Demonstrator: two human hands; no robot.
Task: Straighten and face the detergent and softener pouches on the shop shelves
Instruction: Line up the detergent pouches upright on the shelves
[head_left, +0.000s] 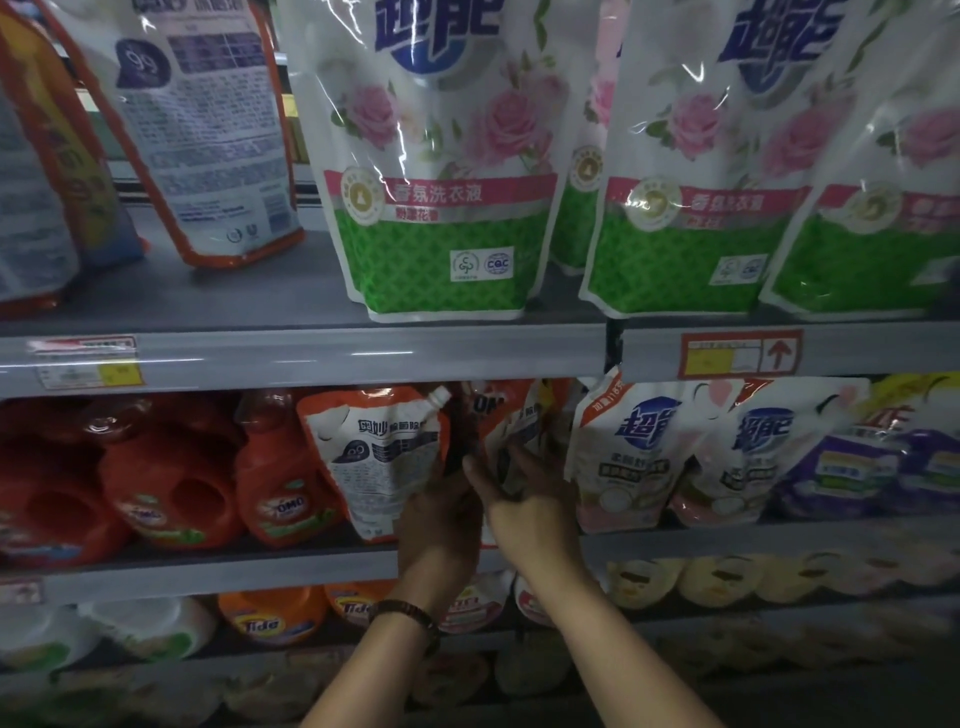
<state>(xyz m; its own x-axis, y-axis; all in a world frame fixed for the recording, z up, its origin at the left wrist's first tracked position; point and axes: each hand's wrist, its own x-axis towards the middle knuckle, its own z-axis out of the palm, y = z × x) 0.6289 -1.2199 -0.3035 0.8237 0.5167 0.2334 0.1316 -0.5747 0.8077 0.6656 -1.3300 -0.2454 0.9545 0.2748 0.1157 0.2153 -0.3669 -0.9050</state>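
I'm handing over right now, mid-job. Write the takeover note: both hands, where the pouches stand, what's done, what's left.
Left hand: gripping the lower right edge of the orange spout pouch on the middle shelf; it shows its back print.
Right hand: fingers on the orange pouch beside it, which leans.
Done: the rose pouches on the top shelf stand upright, fronts out.
Left: turn and straighten these two orange pouches; the top-shelf orange pouch at left leans, back side out; the pink pouches on the right tilt.
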